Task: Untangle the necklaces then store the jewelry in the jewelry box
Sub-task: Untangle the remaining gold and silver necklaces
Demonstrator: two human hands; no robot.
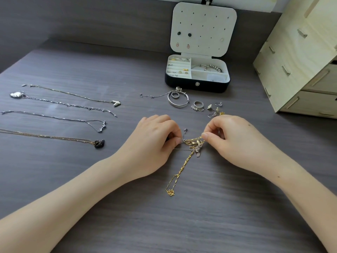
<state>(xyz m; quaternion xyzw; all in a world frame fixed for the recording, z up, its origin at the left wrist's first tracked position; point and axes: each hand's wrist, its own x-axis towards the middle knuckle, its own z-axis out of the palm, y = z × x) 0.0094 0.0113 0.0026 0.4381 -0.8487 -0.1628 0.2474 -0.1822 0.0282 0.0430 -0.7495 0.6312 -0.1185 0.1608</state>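
A tangle of gold and silver necklaces (193,143) lies on the dark table between my hands. My left hand (155,137) pinches a thin silver chain at the knot's left side. My right hand (235,137) pinches the knot's right side with thumb and forefinger. A gold link chain (179,172) trails from the knot toward me. Several untangled necklaces lie stretched out at the left, the nearest with a black swan pendant (99,143). The black jewelry box (197,74) stands open at the back, with pieces in its white compartments.
Loose pieces lie between box and hands: a silver bangle with a ring inside (177,100), a silver ring (198,104), small earrings (215,109). A pale wooden drawer unit (299,61) stands at the right. The box lid (203,28) holds several earrings.
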